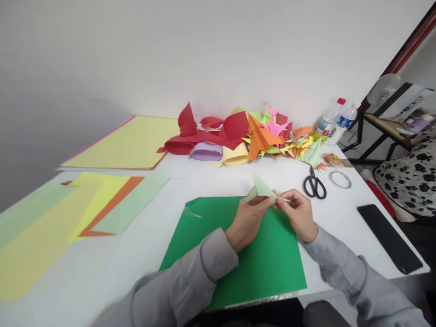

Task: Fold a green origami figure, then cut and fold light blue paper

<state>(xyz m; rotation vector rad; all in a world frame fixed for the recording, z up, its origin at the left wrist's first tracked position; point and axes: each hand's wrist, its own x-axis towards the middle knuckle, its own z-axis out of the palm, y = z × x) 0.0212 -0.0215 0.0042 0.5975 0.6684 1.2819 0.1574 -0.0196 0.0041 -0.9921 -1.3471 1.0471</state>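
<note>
My left hand (248, 220) and my right hand (299, 213) pinch a small folded piece of pale green paper (262, 188) between them, held just above a large dark green sheet (238, 259) lying on the white table (163, 227). The left fingers grip the folded body of the piece. A thin pointed end of it sits between the right fingers. Both sleeves are grey.
Black scissors (314, 185) and a tape ring (339, 179) lie right of the hands, a black phone (390, 237) near the right edge. Folded coloured paper shapes (245, 136) pile at the back, two bottles (335, 120) beside them. Coloured sheets (102, 204) and a yellow stack (126, 143) lie left.
</note>
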